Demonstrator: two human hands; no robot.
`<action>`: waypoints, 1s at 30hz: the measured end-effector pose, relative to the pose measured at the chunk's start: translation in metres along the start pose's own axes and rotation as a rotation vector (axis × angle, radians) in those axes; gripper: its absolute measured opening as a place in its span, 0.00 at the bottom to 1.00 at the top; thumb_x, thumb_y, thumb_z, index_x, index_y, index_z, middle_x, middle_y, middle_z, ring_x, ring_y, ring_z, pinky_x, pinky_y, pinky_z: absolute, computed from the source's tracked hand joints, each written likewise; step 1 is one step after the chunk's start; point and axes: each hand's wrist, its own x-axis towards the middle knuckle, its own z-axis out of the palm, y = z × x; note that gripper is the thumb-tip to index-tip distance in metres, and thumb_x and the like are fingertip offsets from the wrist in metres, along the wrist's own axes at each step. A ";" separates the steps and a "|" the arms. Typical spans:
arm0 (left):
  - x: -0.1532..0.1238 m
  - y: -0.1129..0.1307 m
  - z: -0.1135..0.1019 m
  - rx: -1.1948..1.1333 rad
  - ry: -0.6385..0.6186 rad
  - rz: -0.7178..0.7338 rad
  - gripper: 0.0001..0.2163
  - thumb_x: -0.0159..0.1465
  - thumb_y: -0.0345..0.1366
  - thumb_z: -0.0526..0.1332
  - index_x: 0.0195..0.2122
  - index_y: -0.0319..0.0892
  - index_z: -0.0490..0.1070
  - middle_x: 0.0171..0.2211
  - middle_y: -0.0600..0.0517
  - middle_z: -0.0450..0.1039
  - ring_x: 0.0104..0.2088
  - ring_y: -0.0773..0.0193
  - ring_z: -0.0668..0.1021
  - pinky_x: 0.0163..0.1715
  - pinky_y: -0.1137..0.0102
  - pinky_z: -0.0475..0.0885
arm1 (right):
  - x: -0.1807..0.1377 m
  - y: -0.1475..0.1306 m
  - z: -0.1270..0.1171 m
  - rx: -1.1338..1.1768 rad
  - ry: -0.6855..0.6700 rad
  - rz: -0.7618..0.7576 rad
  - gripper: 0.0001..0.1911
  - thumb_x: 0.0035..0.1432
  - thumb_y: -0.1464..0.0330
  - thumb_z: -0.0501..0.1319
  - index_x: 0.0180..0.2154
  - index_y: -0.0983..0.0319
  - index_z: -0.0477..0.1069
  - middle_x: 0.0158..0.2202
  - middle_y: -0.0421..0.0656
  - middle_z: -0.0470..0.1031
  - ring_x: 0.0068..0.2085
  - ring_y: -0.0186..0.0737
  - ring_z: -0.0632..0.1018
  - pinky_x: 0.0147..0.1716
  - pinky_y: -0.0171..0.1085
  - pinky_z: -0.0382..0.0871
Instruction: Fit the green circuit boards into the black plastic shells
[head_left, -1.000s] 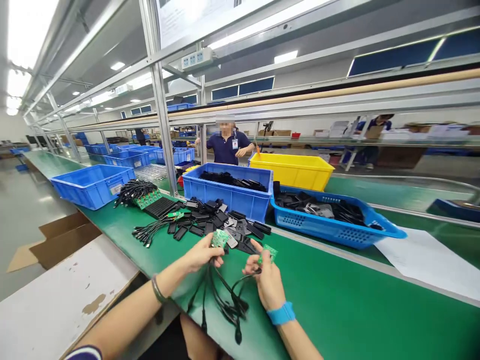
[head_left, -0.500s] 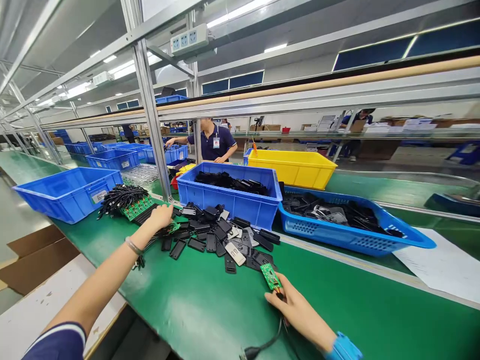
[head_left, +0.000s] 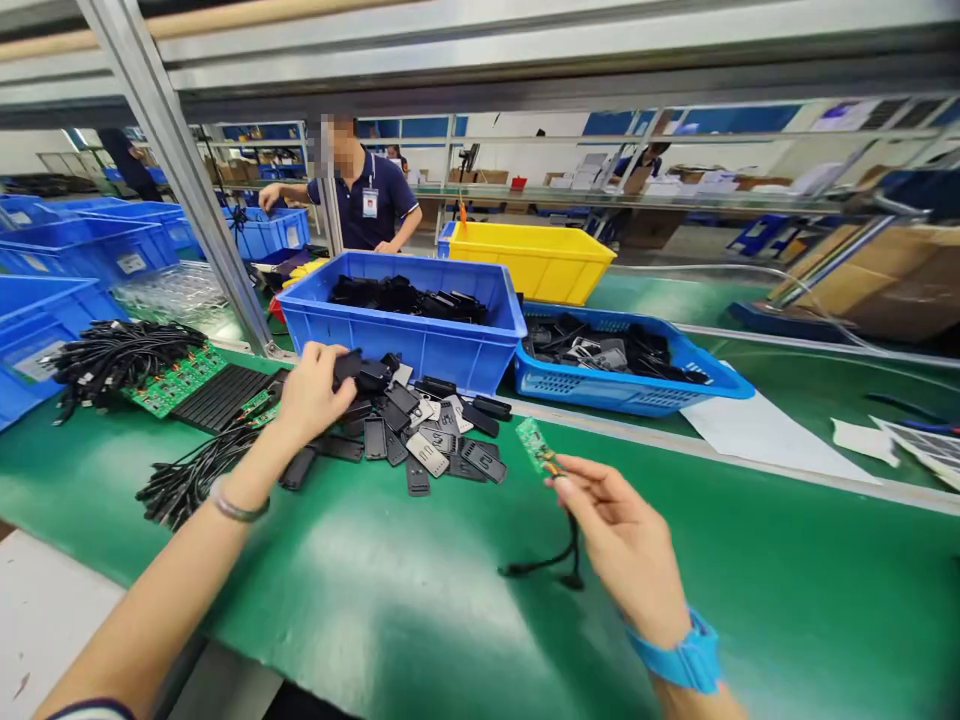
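Observation:
My right hand point(head_left: 626, 520) pinches a small green circuit board point(head_left: 534, 445) near its wired end, above the bench. A black cable point(head_left: 574, 550) hangs from the board below my fingers. My left hand point(head_left: 315, 390) is over the left side of a pile of black and grey plastic covers point(head_left: 397, 410), its fingers closed on a black plastic cover point(head_left: 347, 368). Left of that hand lie a row of green circuit boards point(head_left: 176, 380) and bundles of black cables point(head_left: 127, 350). Another cable bundle point(head_left: 199, 470) lies beside my left wrist.
Behind the pile stands a blue bin point(head_left: 405, 335) of black parts. A blue basket point(head_left: 600, 385) and a yellow bin point(head_left: 532, 260) stand to its right. A metal post point(head_left: 199, 190) rises at the left. Across the bench, a person point(head_left: 367, 195) reaches into a blue bin.
My left hand has gone from the boards and cables to the covers and closed on one. My right hand has raised the circuit board. The view has turned right and downward.

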 end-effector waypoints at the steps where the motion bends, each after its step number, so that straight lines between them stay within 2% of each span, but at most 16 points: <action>1: -0.012 0.018 0.004 -0.195 -0.011 0.001 0.18 0.58 0.34 0.60 0.50 0.40 0.67 0.46 0.45 0.67 0.47 0.53 0.72 0.49 0.59 0.68 | -0.001 -0.008 -0.004 -0.050 0.069 -0.065 0.18 0.54 0.56 0.64 0.43 0.59 0.74 0.35 0.46 0.77 0.35 0.42 0.77 0.35 0.39 0.72; 2: -0.024 0.036 0.011 -0.417 -0.084 -0.017 0.17 0.57 0.33 0.61 0.48 0.41 0.68 0.44 0.47 0.69 0.45 0.55 0.73 0.47 0.62 0.69 | -0.002 -0.014 -0.007 -0.111 0.118 -0.134 0.16 0.55 0.57 0.63 0.43 0.59 0.75 0.35 0.45 0.77 0.35 0.41 0.76 0.35 0.39 0.72; 4: -0.049 0.067 0.028 -0.922 -0.372 -0.125 0.17 0.55 0.34 0.64 0.46 0.41 0.69 0.42 0.48 0.72 0.40 0.59 0.76 0.41 0.66 0.71 | -0.004 -0.024 -0.007 -0.234 0.129 -0.260 0.13 0.57 0.61 0.63 0.43 0.58 0.75 0.34 0.43 0.77 0.32 0.39 0.75 0.34 0.38 0.71; 5: -0.060 0.078 0.038 -1.120 -0.536 -0.186 0.19 0.53 0.34 0.67 0.46 0.40 0.69 0.41 0.47 0.74 0.40 0.59 0.76 0.41 0.66 0.71 | -0.006 -0.026 -0.005 -0.282 0.086 -0.306 0.12 0.58 0.62 0.63 0.42 0.58 0.76 0.32 0.43 0.76 0.31 0.38 0.75 0.33 0.37 0.70; 7: -0.078 0.093 0.055 -1.381 -0.686 -0.329 0.22 0.47 0.33 0.72 0.44 0.38 0.71 0.38 0.48 0.75 0.38 0.60 0.77 0.42 0.66 0.70 | -0.011 -0.024 0.006 -0.337 -0.046 -0.361 0.09 0.59 0.63 0.61 0.39 0.58 0.76 0.30 0.42 0.76 0.28 0.36 0.73 0.29 0.35 0.69; 11: -0.096 0.098 0.071 -1.654 -0.668 -0.554 0.24 0.40 0.32 0.76 0.39 0.37 0.74 0.34 0.50 0.76 0.35 0.64 0.76 0.41 0.68 0.69 | -0.022 -0.009 0.029 -0.338 -0.197 -0.363 0.10 0.61 0.63 0.60 0.36 0.60 0.78 0.27 0.42 0.76 0.23 0.34 0.71 0.24 0.34 0.67; 15: -0.104 0.097 0.067 -1.874 -0.686 -0.651 0.23 0.43 0.31 0.76 0.42 0.38 0.75 0.37 0.49 0.76 0.37 0.63 0.77 0.45 0.66 0.69 | -0.030 0.000 0.039 -0.265 -0.268 -0.271 0.10 0.60 0.62 0.60 0.37 0.59 0.78 0.30 0.42 0.78 0.25 0.35 0.73 0.23 0.33 0.68; 18: -0.107 0.099 0.063 -1.968 -0.699 -0.665 0.22 0.50 0.32 0.73 0.47 0.40 0.73 0.44 0.47 0.75 0.42 0.59 0.77 0.48 0.61 0.70 | -0.034 0.002 0.043 -0.220 -0.303 -0.218 0.11 0.60 0.62 0.60 0.39 0.58 0.78 0.29 0.42 0.77 0.24 0.35 0.74 0.23 0.33 0.69; 21: -0.109 0.100 0.062 -1.963 -0.701 -0.662 0.22 0.54 0.33 0.70 0.51 0.42 0.71 0.47 0.45 0.74 0.45 0.57 0.77 0.49 0.58 0.70 | -0.037 0.005 0.047 -0.205 -0.287 -0.198 0.12 0.60 0.62 0.60 0.42 0.58 0.77 0.27 0.41 0.76 0.23 0.34 0.73 0.23 0.33 0.69; 26: -0.111 0.098 0.067 -1.910 -0.714 -0.645 0.23 0.56 0.33 0.69 0.53 0.43 0.68 0.52 0.43 0.72 0.49 0.54 0.76 0.47 0.62 0.71 | -0.044 0.013 0.052 -0.220 -0.260 -0.262 0.10 0.61 0.65 0.61 0.42 0.58 0.77 0.29 0.42 0.77 0.27 0.35 0.75 0.28 0.34 0.71; 28: -0.112 0.097 0.069 -1.910 -0.736 -0.637 0.22 0.56 0.32 0.68 0.52 0.43 0.68 0.53 0.43 0.72 0.50 0.55 0.76 0.47 0.63 0.71 | -0.047 0.015 0.054 -0.219 -0.267 -0.301 0.10 0.61 0.67 0.61 0.44 0.58 0.77 0.33 0.43 0.79 0.31 0.37 0.77 0.32 0.35 0.73; 30: -0.113 0.097 0.070 -1.919 -0.747 -0.647 0.20 0.57 0.32 0.68 0.50 0.42 0.68 0.51 0.43 0.73 0.50 0.54 0.76 0.48 0.62 0.70 | -0.047 0.016 0.055 -0.212 -0.290 -0.279 0.11 0.61 0.67 0.60 0.44 0.58 0.78 0.35 0.44 0.79 0.31 0.37 0.77 0.33 0.36 0.73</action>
